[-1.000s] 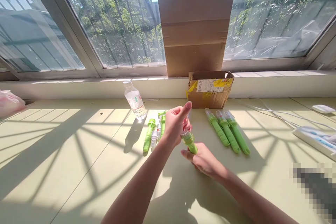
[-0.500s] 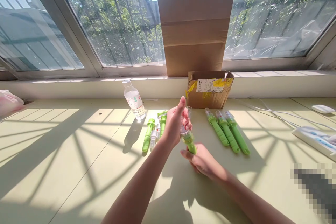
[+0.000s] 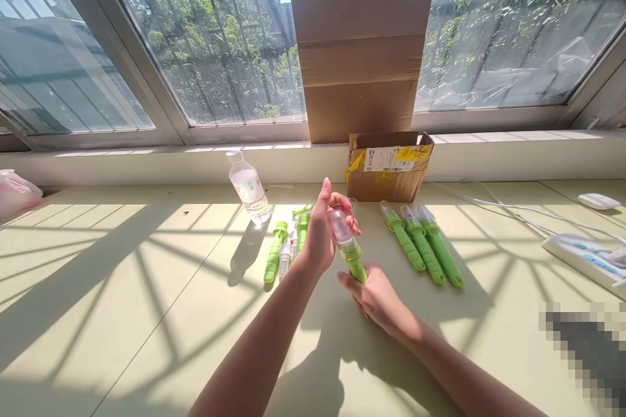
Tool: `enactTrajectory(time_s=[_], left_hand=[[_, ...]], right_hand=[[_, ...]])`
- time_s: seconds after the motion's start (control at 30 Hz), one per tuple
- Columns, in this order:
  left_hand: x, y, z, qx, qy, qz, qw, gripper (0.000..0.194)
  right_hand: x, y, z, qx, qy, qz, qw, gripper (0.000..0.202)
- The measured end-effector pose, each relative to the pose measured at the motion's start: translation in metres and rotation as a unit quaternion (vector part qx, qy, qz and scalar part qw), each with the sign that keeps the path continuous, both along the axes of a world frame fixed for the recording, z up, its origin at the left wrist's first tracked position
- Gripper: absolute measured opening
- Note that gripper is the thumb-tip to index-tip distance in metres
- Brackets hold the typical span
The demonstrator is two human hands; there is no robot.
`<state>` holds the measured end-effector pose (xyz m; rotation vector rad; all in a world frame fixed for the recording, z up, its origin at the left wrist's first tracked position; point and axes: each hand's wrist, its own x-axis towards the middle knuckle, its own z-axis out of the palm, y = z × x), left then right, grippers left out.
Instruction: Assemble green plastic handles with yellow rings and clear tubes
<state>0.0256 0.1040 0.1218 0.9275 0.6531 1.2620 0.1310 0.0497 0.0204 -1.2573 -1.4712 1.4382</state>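
My right hand [image 3: 379,296] is wrapped round the lower end of a green handle [image 3: 354,262], which tilts up and to the left. On top of that handle sits a clear ribbed cap [image 3: 341,227]. My left hand [image 3: 325,228] is beside and behind this cap, thumb stretched up and fingers loosely curved apart; whether they touch it I cannot tell. Left of my left wrist lie another green handle [image 3: 276,253] and a small clear cap [image 3: 284,260], with more green parts partly hidden. To the right, three green handles with clear caps [image 3: 424,244] lie side by side.
A cardboard box [image 3: 388,166] stands at the back against the sill, with a water bottle [image 3: 249,189] left of it. At the right are a power strip [image 3: 587,260], white cables and a white charger [image 3: 599,201]. A pink bag [image 3: 18,192] lies far left.
My left hand has loosened from the clear cap and its fingers have spread, so the cap now shows. My right hand keeps the green handle in nearly the same spot.
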Motion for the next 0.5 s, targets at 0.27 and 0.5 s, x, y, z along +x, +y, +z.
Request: enactTrajectory(time_s=[0.27, 0.5], left_hand=[[0.000, -0.002, 0.002, -0.007, -0.036, -0.018, 0.999, 0.053], [-0.001, -0.002, 0.002, -0.024, -0.063, -0.036, 0.997, 0.048]], right_hand=[[-0.002, 0.001, -0.008, 0.012, 0.037, -0.030, 0.999, 0.035], [-0.005, 0.004, -0.013, -0.004, 0.094, -0.076, 0.993, 0.035]])
